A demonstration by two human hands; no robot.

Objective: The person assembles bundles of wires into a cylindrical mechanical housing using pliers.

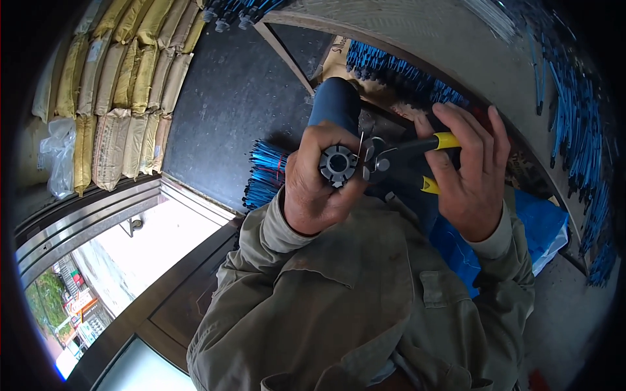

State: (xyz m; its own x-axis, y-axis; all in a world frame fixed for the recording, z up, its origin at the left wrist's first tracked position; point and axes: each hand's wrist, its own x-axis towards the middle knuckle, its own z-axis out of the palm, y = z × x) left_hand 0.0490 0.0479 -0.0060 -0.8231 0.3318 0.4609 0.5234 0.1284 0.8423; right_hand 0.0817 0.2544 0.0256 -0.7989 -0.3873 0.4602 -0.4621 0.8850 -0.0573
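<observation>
Left fingers: clenched around a small dark slotted core (338, 165), a round part with notches around its central hole, held end-on toward the camera.
Right fingers: wrapped over the yellow-tipped handles of the pliers (398, 156), squeezing them.
Pliers' jaws: closed at the core's right edge, on a thin wire (360, 146) that stands up from it.
Progress: the wire looks to be mid-pull or mid-cut at the core, so this piece seems in hand rather than finished; I cannot tell how many slots are already done.
Left hand (316, 179): raised before the chest, palm turned toward the right hand.
Right hand (466, 169): just right of it, fingers spread upward.
Around: bundles of blue wires (267, 173) lie on the dark floor (228, 98) to the left and along the curved bench (417, 32) beyond; stacked sacks (124, 91) far left.
</observation>
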